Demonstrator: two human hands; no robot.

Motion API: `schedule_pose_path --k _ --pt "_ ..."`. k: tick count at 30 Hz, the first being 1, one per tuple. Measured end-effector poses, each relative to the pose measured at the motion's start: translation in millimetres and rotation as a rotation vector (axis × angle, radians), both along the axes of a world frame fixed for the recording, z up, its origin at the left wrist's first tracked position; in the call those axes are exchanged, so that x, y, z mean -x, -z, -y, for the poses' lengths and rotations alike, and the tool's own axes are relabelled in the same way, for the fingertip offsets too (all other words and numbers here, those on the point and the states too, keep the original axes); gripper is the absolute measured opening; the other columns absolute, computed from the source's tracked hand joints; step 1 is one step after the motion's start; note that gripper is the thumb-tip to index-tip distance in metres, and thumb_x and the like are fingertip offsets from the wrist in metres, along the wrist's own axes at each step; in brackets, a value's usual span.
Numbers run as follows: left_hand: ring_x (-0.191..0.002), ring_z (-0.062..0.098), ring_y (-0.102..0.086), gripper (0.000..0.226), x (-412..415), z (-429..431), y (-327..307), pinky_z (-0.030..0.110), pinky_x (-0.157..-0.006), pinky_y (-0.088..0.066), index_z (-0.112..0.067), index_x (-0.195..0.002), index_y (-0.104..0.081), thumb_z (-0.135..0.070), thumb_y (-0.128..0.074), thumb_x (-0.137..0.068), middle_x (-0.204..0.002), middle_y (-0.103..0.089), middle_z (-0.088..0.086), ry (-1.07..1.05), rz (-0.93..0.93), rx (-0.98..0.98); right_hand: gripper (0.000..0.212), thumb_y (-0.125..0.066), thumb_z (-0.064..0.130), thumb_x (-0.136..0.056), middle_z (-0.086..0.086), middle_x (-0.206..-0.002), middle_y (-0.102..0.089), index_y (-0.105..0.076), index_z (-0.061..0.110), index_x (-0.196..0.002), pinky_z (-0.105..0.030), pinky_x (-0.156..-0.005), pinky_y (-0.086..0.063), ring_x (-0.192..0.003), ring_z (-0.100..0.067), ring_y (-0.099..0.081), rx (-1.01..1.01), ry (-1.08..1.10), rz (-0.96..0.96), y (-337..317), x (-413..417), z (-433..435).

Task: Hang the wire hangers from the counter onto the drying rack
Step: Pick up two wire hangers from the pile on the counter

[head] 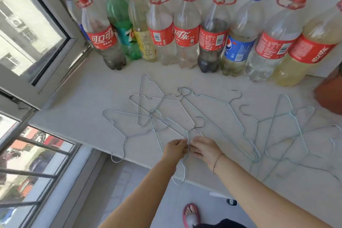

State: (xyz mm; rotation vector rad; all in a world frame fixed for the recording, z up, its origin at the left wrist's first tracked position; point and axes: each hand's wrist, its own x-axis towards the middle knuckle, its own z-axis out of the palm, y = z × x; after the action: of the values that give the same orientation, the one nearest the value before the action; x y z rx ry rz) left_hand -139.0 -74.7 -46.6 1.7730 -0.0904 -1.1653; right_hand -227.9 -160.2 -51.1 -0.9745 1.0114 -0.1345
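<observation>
View from the head, looking down. At the far left we see an open window sash (35,29) with a grey frame, and below it horizontal window bars (37,172) with blurred buildings beyond. A pale, speckled bench (77,109) runs rightward from the window along a white wall. Against that wall stands a row of large plastic drink bottles (187,29), most with red labels and red caps; one is green and one has a blue label. The wire hangers (212,98) lie flat on the bench in front of the bottles, overlapping so that we cannot count them. At the left of the heap one hook (117,161) overhangs the front edge.

Near that edge the left hand (174,149) pinches a pale blue hanger (185,170), part of which dips below the bench. The right hand (204,149) has its fingertips at the same wire; we cannot tell whether it grips. A thin bracelet (216,163) circles the right wrist.

Below, a foot in a pink slipper (190,213) stands on the tiled floor (129,181). A brown pot (329,94) is cut off by the right margin.
</observation>
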Motion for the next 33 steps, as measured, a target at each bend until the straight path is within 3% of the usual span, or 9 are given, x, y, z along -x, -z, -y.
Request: schedule_pose_path --k 4,9,13,17,20,23,27,31,33 --pt "-0.071 0.014 -0.056 0.02 -8 -3 -7 0.023 -0.066 -0.042 -0.014 -0.088 -0.064 -0.03 -0.053 -0.094 -0.086 -0.065 0.004 0.012 -0.063 0.013 0.02 -0.057 0.005 -0.087 -0.006 -0.065 -0.049 -0.055 0.015 -0.07 -0.023 -0.056 -0.035 -0.053 -0.013 -0.045 -0.008 0.049 -0.03 2 -8 2" --pt "-0.077 0.018 -0.062 0.024 -27 -15 -11 0.026 -0.07 -0.046 -0.013 -0.099 -0.064 -0.033 -0.053 -0.093 -0.088 -0.072 0.004 -0.036 -0.207 0.114 0.012 -0.063 0.015 -0.086 0.0 -0.059 -0.046 -0.066 0.017 -0.075 -0.017 -0.042 -0.026 -0.05 -0.009 -0.036 0.078 -0.05 -0.082 2 -18 4" --pt "-0.056 0.013 -0.058 0.018 -67 -30 -3 0.021 -0.055 -0.044 -0.011 -0.09 -0.06 -0.027 -0.052 -0.093 -0.063 -0.068 0.001 -0.504 -0.3 0.15 0.004 -0.062 0.009 -0.086 -0.003 -0.063 -0.047 -0.065 0.01 -0.082 -0.014 -0.039 -0.025 -0.048 -0.008 -0.032 0.079 -0.037 -0.008 -10 -26 8" --pt "-0.04 0.014 -0.055 0.022 -98 -39 10 0.014 -0.033 -0.04 -0.007 -0.107 -0.057 -0.025 -0.05 -0.096 -0.059 -0.06 0.008 -0.801 -0.34 0.106 0.004 -0.063 0.009 -0.085 -0.003 -0.062 -0.051 -0.063 0.008 -0.081 -0.014 -0.038 -0.025 -0.04 -0.004 -0.032 0.1 -0.018 0.028 -22 -30 17" --pt "-0.044 0.021 -0.055 0.025 -110 -37 12 0.016 -0.032 -0.041 0.002 -0.076 -0.057 -0.016 -0.058 -0.092 -0.06 -0.058 0.013 -0.968 -0.3 0.052 0.005 -0.062 0.009 -0.086 -0.003 -0.063 -0.051 -0.063 0.008 -0.081 -0.014 -0.04 -0.026 -0.049 -0.009 -0.03 0.119 -0.014 0.037 -27 -29 22" --pt "-0.04 0.021 -0.056 0.032 -117 -36 8 0.026 -0.044 -0.045 -0.001 -0.059 -0.054 -0.012 -0.064 -0.087 -0.032 -0.054 0.005 -1.022 -0.232 -0.011 0.004 -0.061 0.008 -0.086 -0.003 -0.064 -0.051 -0.062 0.008 -0.083 -0.014 -0.04 -0.027 -0.053 -0.01 -0.032 0.132 -0.012 0.047 -30 -27 24" --pt "-0.029 0.018 -0.055 0.034 -118 -35 11 0.028 -0.05 -0.045 -0.001 -0.058 -0.048 -0.001 -0.048 -0.092 -0.027 -0.05 0.004 -1.001 -0.198 -0.056 0.004 -0.061 0.008 -0.086 -0.002 -0.063 -0.051 -0.062 0.008 -0.082 -0.014 -0.04 -0.029 -0.046 -0.006 -0.036 0.112 -0.007 0.057 -29 -23 24" --pt "-0.04 0.017 -0.058 0.029 -113 -35 10 0.026 -0.054 -0.05 -0.002 -0.058 -0.057 -0.009 -0.065 -0.085 -0.034 -0.057 0.003 -1.044 -0.201 -0.047 0.005 -0.061 0.009 -0.086 -0.002 -0.063 -0.051 -0.062 0.008 -0.081 -0.014 -0.039 -0.03 -0.047 -0.006 -0.037 0.098 -0.016 0.06 -29 -17 25" --pt "-0.049 0.02 -0.058 0.025 -108 -36 12 0.025 -0.051 -0.048 0.001 -0.065 -0.058 -0.011 -0.063 -0.087 -0.051 -0.063 0.009 -1.029 -0.198 0.004 0.005 -0.061 0.009 -0.086 -0.003 -0.064 -0.051 -0.063 0.008 -0.081 -0.014 -0.04 -0.031 -0.048 -0.006 -0.037 0.095 -0.02 0.064 -30 -15 26"
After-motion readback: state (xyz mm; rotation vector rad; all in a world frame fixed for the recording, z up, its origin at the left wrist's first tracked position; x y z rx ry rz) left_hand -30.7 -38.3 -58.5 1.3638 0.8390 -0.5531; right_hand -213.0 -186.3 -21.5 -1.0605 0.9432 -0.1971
